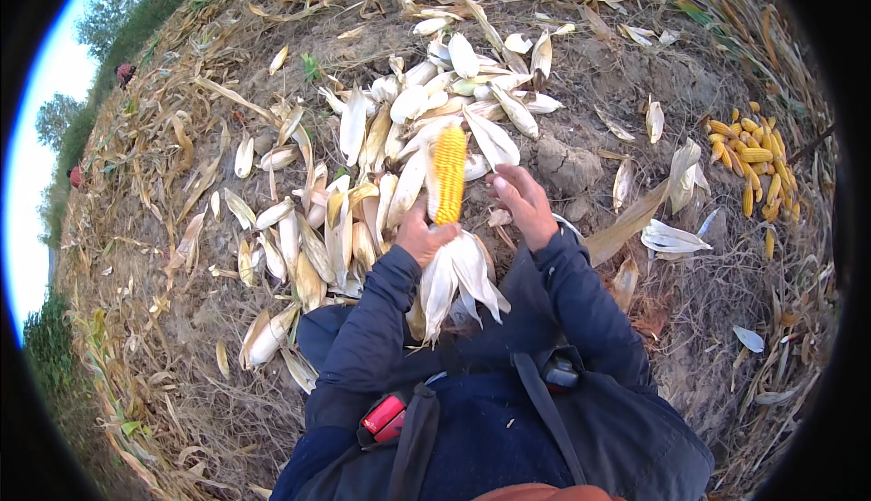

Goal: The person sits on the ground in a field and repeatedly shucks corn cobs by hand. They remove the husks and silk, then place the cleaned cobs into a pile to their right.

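My left hand is closed around the lower end of a yellow ear of corn, its tip pointing away from me. Pale peeled-back husks hang from the ear's base towards my lap. To the right of the ear is my right hand, raised, its fingers apart and slightly bent, with nothing seen in it. A loose heap of ears in their husks lies on the ground beyond my hands and reaches round to the left. More husked-over ears lie left of my left hand.
A pile of bare yellow ears lies on the ground at the far right. Loose husks are scattered on the right, near a clod of earth. Dry stalks and leaves cover the ground at the left. Bushes stand at the far left edge.
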`<state>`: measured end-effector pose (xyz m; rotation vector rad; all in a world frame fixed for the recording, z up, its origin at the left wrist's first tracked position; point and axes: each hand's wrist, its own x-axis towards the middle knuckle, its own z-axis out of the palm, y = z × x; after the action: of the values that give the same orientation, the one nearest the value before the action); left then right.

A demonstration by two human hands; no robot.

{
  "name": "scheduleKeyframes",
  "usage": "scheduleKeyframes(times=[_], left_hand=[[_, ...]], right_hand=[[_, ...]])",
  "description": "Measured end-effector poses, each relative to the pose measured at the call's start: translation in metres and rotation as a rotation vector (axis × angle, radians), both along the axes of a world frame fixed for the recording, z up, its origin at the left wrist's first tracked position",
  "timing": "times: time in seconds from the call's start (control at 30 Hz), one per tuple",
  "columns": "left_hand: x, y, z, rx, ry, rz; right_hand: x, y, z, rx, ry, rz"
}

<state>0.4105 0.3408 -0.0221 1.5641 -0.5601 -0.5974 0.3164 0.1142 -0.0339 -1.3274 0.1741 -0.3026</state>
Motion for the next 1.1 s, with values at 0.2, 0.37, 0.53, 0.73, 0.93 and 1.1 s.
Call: scheduleKeyframes(times=[0.2,0.37,0.53,0.73,0.93,1.1], left_hand=[[-0.028,-0.021,-0.007,0.131,-0.043,-0.208],[-0.038,-0.024,-0.031,0.136,0.181,-0.229],[-0.051,-0.025,-0.043,0.137,0.256,-0.145],[-0.056,-0.021,-0.046,0.022,0.286,-0.108],[-0.059,-0.026,-0.058,0.039,0.181,-0.075],[-0.061,-0.025,-0.059,0.065,0.026,-0.048]], right_hand=[[0.015,0.042,0.003,0.443,-0.096,-0.017],[0.007,0.056,0.01,0.199,-0.095,-0.131],[0.001,0.062,0.016,0.053,-0.099,-0.139],[0.002,0.064,0.02,0.049,-0.114,-0.17],[0.008,0.071,0.018,-0.009,-0.125,-0.213],[0.012,0.074,0.011,-0.118,-0.119,-0.219]])
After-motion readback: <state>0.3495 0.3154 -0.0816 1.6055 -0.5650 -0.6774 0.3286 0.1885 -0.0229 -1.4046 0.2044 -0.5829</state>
